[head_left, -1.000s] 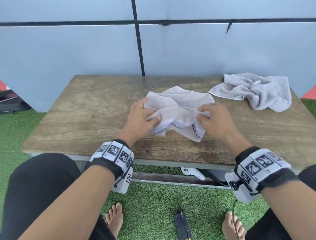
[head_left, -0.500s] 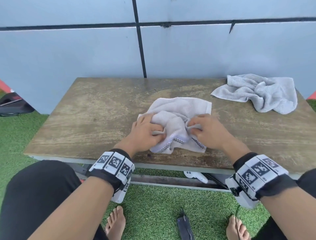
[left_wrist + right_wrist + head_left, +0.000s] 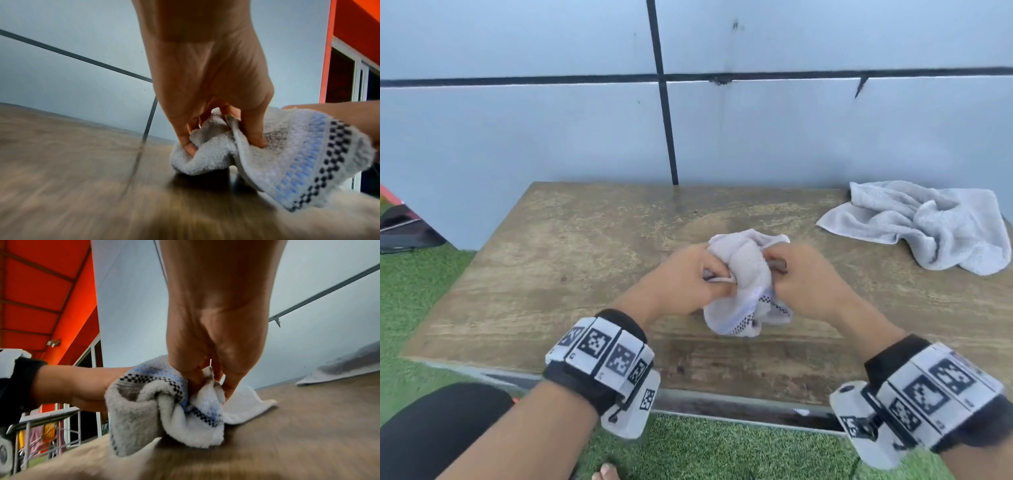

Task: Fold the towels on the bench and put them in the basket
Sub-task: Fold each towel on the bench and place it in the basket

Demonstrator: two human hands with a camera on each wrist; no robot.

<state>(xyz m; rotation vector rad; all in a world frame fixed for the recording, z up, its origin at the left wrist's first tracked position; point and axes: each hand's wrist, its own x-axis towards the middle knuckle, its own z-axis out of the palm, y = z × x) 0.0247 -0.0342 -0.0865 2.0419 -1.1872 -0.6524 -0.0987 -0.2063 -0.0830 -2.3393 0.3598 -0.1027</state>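
Both left hand (image 3: 681,281) and right hand (image 3: 811,284) pinch the bunched towel (image 3: 748,294) over the tabletop (image 3: 551,274). Looks soft, light, floppy; best gripped at the hem corners.

- Soft, even daylight in every view, bright; no glare.
- Head view: hands slightly motion-blurred; wall (image 3: 517,137) lines bend toward the edges.
- Both wrist views: table (image 3: 61,178) streaked with motion blur, worst at the near edge.
- Small dark shadow under the towel (image 3: 277,154) in wrist views.
- Right wrist: far towel (image 3: 339,368) out of focus; strong wide-angle distortion.
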